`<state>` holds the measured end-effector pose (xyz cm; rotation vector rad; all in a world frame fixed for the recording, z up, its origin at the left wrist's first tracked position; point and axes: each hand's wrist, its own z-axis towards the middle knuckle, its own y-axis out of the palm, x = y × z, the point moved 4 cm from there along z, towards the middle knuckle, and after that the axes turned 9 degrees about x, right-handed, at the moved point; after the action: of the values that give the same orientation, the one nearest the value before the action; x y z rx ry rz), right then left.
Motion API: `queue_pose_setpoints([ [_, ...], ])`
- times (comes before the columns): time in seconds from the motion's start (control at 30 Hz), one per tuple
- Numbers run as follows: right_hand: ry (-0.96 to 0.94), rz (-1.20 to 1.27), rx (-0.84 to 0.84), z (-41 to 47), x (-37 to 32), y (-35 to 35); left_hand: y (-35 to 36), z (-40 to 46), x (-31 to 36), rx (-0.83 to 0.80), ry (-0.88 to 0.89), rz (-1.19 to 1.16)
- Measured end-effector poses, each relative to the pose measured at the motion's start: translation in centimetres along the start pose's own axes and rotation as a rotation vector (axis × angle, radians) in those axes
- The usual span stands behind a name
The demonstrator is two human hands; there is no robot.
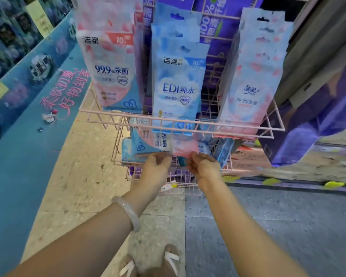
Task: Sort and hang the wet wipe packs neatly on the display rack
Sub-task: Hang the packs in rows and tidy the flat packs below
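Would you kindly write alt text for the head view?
Both hands, left hand and right hand, pinch a pink wet wipe pack over the pink wire basket. Above, blue and pink packs hang in three rows on the display rack.

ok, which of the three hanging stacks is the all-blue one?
The middle stack, marked EDI, hanging above the hands. The left stack and right stack are both pink and blue.

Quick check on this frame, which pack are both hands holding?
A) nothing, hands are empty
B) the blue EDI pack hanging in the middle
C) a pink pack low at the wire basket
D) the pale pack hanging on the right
C: the left hand and right hand each pinch an edge of the pink pack down at the wire basket, below the hanging rows.
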<state>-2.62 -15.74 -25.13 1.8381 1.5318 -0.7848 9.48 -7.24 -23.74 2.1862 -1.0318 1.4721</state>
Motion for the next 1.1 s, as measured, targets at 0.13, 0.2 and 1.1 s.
queue_pose_setpoints([
  [0.13, -0.039, 0.004, -0.132, -2.0, 2.1, -2.9, -0.4, -0.8, -1.0, -0.096, -0.177, -0.262],
  [0.2, -0.004, -0.005, -0.192, -3.2, 4.0, -4.7, -0.2, -1.5, -1.7, -0.22, -0.289, -0.327],
  [1.1, -0.206, -0.379, -0.509, -8.4, -0.3, -6.9, -1.3, 0.4, 0.3, -0.125, -0.343, -0.369],
])
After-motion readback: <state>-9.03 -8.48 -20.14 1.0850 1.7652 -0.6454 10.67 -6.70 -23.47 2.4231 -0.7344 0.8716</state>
